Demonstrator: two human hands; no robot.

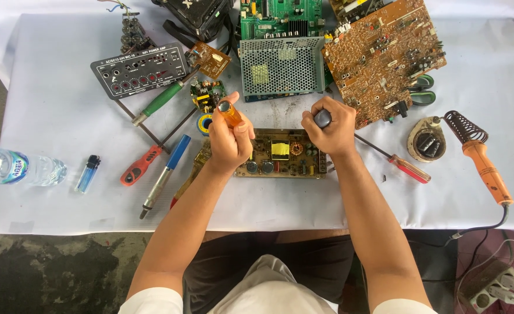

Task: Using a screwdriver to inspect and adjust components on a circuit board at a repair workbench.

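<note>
My left hand [229, 139] is closed around an orange-handled screwdriver [229, 112], held upright over the left end of a small brown circuit board [283, 154] with a yellow transformer. My right hand [331, 125] grips a dark-handled tool [322, 118], also upright, over the board's right end. The board lies flat on the white cloth between my two hands. Both tool tips are hidden by my hands.
Around lie a green-handled screwdriver [163, 100], red [141, 166] and blue [164, 174] handled tools, a red screwdriver [408, 168], a soldering iron [486, 171] on its stand, a metal mesh case [280, 67], a large brown board [382, 52], a black panel [141, 68], a lighter [88, 173], a water bottle [13, 167].
</note>
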